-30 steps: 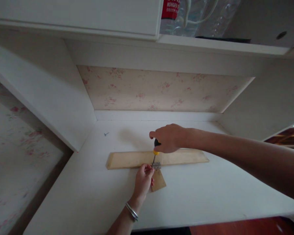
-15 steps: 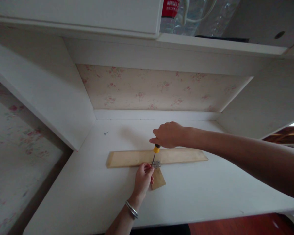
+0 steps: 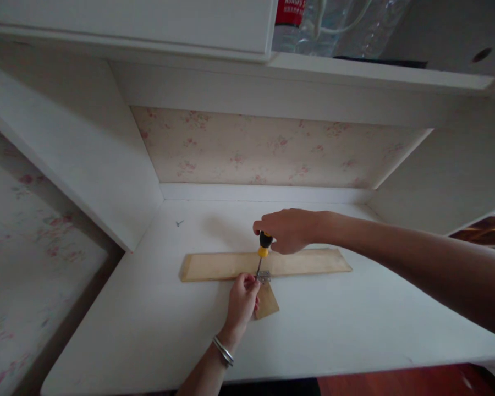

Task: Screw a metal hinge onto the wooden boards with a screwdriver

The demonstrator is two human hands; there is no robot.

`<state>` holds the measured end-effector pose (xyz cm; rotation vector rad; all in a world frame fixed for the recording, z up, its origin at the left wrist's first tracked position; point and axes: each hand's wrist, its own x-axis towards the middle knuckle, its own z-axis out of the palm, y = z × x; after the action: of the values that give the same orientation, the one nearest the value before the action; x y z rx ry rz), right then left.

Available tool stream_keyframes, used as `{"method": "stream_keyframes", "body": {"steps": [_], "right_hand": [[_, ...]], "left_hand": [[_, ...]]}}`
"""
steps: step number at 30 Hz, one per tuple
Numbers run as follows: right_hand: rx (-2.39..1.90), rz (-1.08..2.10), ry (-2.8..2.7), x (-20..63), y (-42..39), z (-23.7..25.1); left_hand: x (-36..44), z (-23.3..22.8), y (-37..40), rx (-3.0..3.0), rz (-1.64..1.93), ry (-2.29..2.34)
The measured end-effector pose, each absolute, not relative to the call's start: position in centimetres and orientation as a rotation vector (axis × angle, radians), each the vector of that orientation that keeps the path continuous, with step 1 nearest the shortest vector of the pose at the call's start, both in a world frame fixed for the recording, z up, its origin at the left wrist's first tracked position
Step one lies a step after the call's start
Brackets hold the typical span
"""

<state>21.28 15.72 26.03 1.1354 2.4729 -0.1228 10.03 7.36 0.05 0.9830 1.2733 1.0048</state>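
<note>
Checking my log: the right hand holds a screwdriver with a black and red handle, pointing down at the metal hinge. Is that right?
Not red: in the head view, the right hand holds a screwdriver with a black and yellow handle, pointing down at the metal hinge.

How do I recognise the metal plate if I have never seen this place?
On the white desk lies a long board, with a short board near its middle. The metal plate sits where they meet, by the screwdriver and left hand. Its silver colour and holes set it apart from the wood.
</note>
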Motion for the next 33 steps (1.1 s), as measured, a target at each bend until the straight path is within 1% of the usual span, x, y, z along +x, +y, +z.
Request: {"method": "stream_keyframes", "body": {"steps": [2,6,10,13,16,18,20,22,25,28,33], "right_hand": [[1.115,-0.147,2.505,21.5,15.7,25.8],[1.166,-0.087,2.573,21.7,15.7,25.2],[0.987,-0.178,2.675,21.7,15.5,25.1],[1.095,-0.174,2.615,21.5,15.5,25.2],[1.255,-0.067,2.529,21.6,15.7,25.1],[1.207,-0.060,2.547,21.7,15.9,25.0],[1.109,-0.132,2.595,21.8,15.9,25.0],[1.105,-0.180,2.601,21.7,15.8,25.1],[1.212,-0.114,2.496,21.3,15.8,25.3],[1.159,-0.069,2.485,21.2,16.0,25.2],[1.028,-0.293,2.609,21.3,16.2,25.4]], "left_hand": [[10.1,0.1,7.4,0.986,1.001,1.293],[10.2,0.1,7.4,0.983,0.995,1.319],[10.2,0.1,7.4,0.992,0.999,1.313],[10.1,0.2,7.4,0.991,0.995,1.311],[10.0,0.3,7.4,0.989,0.999,1.315],[10.0,0.4,7.3,0.988,0.998,1.307],[10.0,0.4,7.3,0.983,0.994,1.291],[9.9,0.3,7.3,0.982,0.993,1.283],[9.9,0.3,7.3,0.992,0.997,1.295],[9.9,0.3,7.3,0.998,1.002,1.296],[9.8,0.2,7.3,0.992,1.008,1.274]]}}
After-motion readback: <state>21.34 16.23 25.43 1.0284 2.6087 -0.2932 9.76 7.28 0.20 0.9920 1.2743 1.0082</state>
